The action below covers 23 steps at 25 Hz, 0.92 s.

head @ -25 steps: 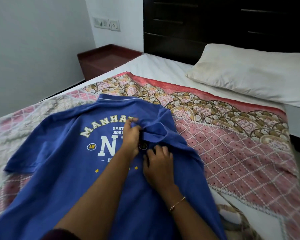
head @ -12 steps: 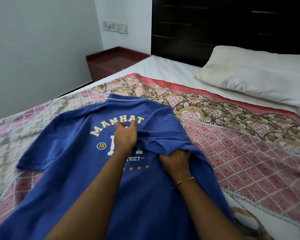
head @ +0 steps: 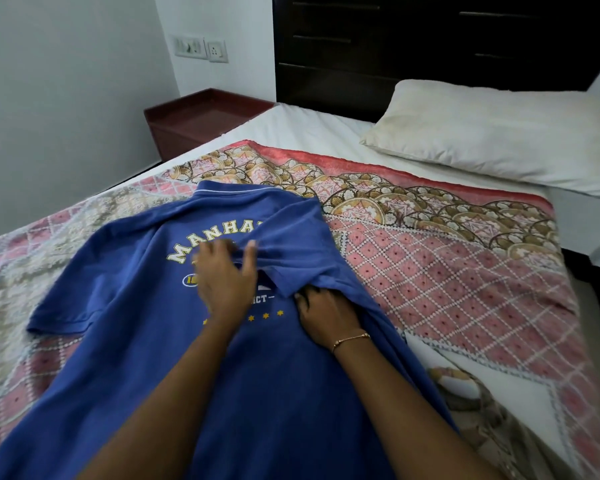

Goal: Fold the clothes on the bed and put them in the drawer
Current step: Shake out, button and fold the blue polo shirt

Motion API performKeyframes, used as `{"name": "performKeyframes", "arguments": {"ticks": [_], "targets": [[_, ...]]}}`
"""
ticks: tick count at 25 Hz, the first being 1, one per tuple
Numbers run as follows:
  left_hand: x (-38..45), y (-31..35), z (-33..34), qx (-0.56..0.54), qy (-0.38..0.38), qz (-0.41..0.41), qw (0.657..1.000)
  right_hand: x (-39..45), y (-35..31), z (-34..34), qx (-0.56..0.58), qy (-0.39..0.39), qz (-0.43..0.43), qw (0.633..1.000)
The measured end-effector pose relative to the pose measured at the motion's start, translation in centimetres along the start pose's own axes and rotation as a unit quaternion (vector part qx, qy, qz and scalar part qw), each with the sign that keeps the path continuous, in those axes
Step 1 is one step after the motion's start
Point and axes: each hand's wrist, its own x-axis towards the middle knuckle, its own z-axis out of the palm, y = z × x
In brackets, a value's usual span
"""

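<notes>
Head view, sole camera.

Item: blue polo shirt (head: 125, 341), printed side up, collar toward the headboard, spread on the patterned bedspread (head: 465, 271) of the bed (head: 309, 126). Lettering "MANHA…" partly covered by a fold.

Change, over the last second: the shirt's right sleeve and side panel, first bunched up under both hands at the print, now lie folded in across the back. The sleeve edge reaches the middle of the lettering. The far sleeve on the left lies flat and unfolded.

Left hand (head: 222, 282): flat on the print, fingers (head: 219, 247) spread wide and straight, thumb raised against the folded edge; it has gone from pinching cloth to pressing and smoothing. It looks slightly blurred, so probably sweeping.

Right hand (head: 326, 313): has slid toward the person and outward, to the lower end of the fold. Fingertips are tucked under the blue flap; whether they pinch it or merely push it cannot be told for certain, though the curl suggests a hold. Bracelet on the wrist.

Meaning for the task: the first lengthwise fold appears laid but not yet creased flat. The opposite side, the crosswise folds and the transfer to the drawer remain. No drawer for the clothes is identifiable here.

Other: white pillow (head: 499, 133), dark headboard (head: 430, 46), red-brown bedside unit (head: 201, 116).
</notes>
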Motion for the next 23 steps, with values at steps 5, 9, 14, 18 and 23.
{"name": "performKeyframes", "arguments": {"ticks": [5, 9, 14, 18, 23], "targets": [[-3.4, -0.5, 0.8, 0.151, -0.233, 0.312, 0.908, -4.0, -0.4, -1.4, -0.07, -0.028, 0.07, 0.995], [-2.0, -0.3, -2.3, 0.166, -0.215, 0.328, 0.905, -6.6, 0.0, -2.4, -0.079, -0.112, 0.126, 0.983], [-3.0, 0.0, -4.2, 0.195, -0.154, 0.198, 0.948, -7.2, -0.7, -3.3, -0.12, -0.125, 0.16, 0.972], [-6.2, -0.4, -5.7, 0.109, -0.179, 0.033, 0.977, -10.0, -2.6, -4.0, -0.131, -0.013, 0.116, 0.985], [-12.0, 0.2, -7.0, -0.005, -0.289, 0.111, 0.951, -12.9, 0.2, -9.3, -0.063, 0.038, 0.302, 0.951]]}}
